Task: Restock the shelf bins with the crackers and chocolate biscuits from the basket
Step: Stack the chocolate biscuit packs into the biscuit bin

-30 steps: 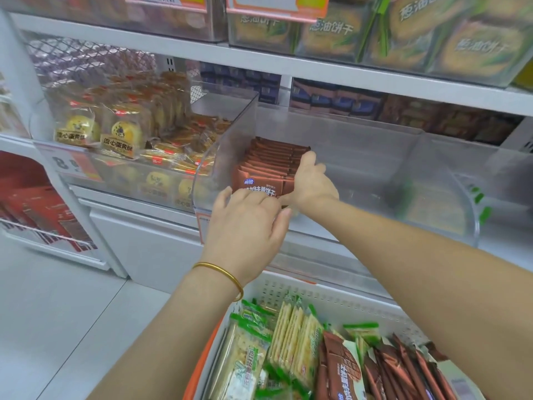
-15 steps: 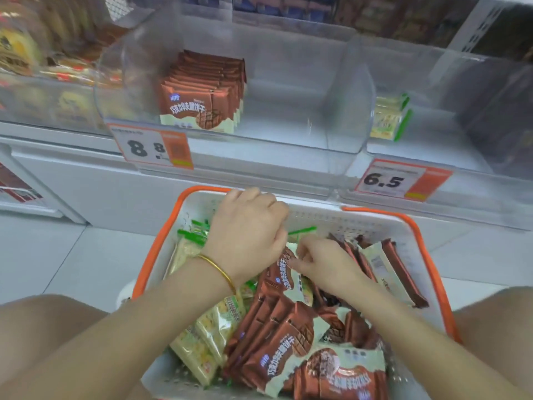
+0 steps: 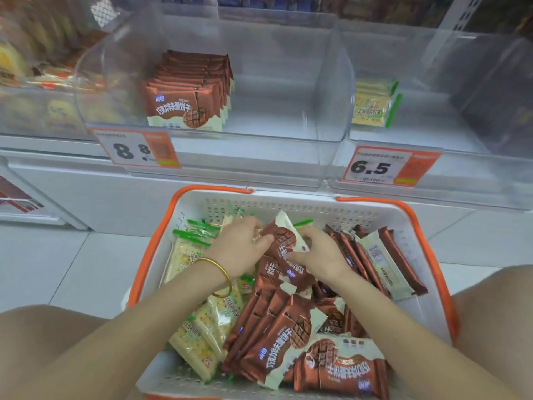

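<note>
Shelving (image 3: 72, 180) above your fingers carries two clear bins. Left bin (image 3: 274, 116) holds one row of chocolate biscuits (image 3: 187, 93), with much floor bare. Right bin (image 3: 432, 119) holds only a few crackers (image 3: 372, 105). Beneath your fingers, the basket (image 3: 288, 206) is heavily loaded with both kinds. Left hand (image 3: 239, 249) and right hand (image 3: 320, 255) grip one chocolate biscuit packet (image 3: 284, 246) between them, low inside the basket. Judgement: most restocking is outstanding.
</note>
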`<state>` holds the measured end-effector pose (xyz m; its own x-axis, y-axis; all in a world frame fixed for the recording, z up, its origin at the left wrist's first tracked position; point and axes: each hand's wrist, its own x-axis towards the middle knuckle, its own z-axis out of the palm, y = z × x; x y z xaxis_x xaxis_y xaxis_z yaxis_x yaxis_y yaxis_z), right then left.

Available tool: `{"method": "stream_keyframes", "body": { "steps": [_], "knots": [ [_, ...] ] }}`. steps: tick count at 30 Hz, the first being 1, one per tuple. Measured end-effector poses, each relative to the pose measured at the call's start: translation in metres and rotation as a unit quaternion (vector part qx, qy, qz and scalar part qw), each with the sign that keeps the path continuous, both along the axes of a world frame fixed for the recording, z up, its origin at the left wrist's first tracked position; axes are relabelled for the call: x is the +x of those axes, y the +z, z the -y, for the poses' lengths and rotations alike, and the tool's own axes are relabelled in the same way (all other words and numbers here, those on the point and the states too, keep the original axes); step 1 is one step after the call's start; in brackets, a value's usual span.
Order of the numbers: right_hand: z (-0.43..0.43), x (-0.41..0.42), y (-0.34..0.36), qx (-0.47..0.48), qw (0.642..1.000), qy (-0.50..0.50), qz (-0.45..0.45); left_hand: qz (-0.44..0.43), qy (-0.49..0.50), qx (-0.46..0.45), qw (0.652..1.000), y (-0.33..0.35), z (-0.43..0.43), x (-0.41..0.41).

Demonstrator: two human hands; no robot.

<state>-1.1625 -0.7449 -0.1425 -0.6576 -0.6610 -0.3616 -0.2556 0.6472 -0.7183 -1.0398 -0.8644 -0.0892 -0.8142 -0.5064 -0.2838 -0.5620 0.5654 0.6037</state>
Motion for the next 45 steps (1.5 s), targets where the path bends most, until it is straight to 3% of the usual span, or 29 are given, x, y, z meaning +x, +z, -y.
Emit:
{"method": "stream_keyframes", "body": {
  "steps": [3,6,11,17,21,24,28,31,34,37,41,45],
  "knots": [
    [-0.004,0.004,0.032,-0.058,0.998,0.039,0.011,0.014,0.035,0.183,0.982,0.008,-0.005,-0.004],
    [-0.007,0.009,0.055,-0.095,0.994,0.035,0.047,-0.014,0.039,0.300,0.953,0.015,-0.003,0.001],
    [-0.007,0.014,0.087,-0.164,0.959,0.008,0.230,-0.036,-0.001,0.345,0.938,0.035,0.007,0.013],
    [0.001,0.013,0.151,-0.250,0.942,0.051,0.216,-0.042,-0.087,0.304,0.948,0.088,0.047,0.041],
    [0.037,0.011,0.205,-0.216,0.948,0.164,0.169,-0.141,-0.043,0.238,0.960,0.132,0.076,0.048],
    [0.081,-0.001,0.232,-0.195,0.955,0.170,0.145,-0.261,0.040,0.147,0.953,0.159,0.102,0.042],
    [0.137,-0.022,0.238,-0.209,0.970,0.066,0.110,-0.397,0.196,-0.116,0.889,0.147,0.130,0.045],
    [0.172,-0.029,0.217,-0.174,0.983,0.043,0.048,-0.344,0.165,-0.267,0.885,0.118,0.138,0.051],
    [0.201,-0.021,0.189,-0.141,0.988,0.068,-0.001,-0.221,0.075,-0.305,0.923,0.099,0.138,0.050],
    [0.226,-0.014,0.168,-0.115,0.980,0.096,-0.130,-0.123,0.041,-0.346,0.929,0.093,0.131,0.048],
    [0.244,-0.005,0.161,-0.025,0.938,0.113,-0.326,-0.117,0.044,-0.353,0.927,0.093,0.128,0.047],
    [0.252,-0.001,0.152,0.025,0.926,0.103,-0.362,-0.111,0.043,-0.351,0.929,0.094,0.128,0.043]
  ]
}}
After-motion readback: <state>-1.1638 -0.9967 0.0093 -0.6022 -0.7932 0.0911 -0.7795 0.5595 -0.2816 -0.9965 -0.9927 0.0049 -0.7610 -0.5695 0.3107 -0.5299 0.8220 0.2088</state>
